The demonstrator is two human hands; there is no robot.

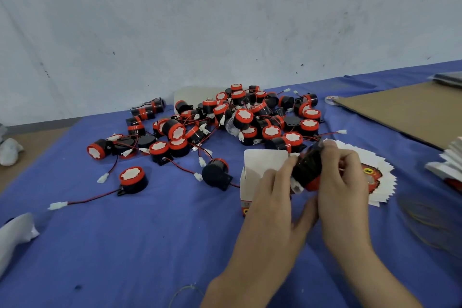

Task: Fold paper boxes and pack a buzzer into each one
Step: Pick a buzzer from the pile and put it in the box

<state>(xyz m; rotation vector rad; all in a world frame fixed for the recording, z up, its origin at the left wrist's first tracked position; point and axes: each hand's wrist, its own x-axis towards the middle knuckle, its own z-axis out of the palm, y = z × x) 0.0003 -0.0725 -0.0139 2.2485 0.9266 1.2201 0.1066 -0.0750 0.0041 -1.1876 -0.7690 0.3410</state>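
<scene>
A black buzzer with a red rim (307,170) is held up between both hands, just right of an open white paper box (260,167) standing on the blue cloth. My left hand (272,202) grips the buzzer from the left, partly hiding the box's front. From the right, the curled fingers of my right hand (342,182) hold it. A white connector shows under the buzzer. A fanned stack of flat white box blanks (380,170) lies behind my right hand.
A pile of several red-and-black buzzers (240,117) with red wires fills the middle of the blue cloth (140,245). A brown cardboard sheet (410,110) lies far right, more folded blanks (450,165) at the right edge, rubber bands (430,220) beside them.
</scene>
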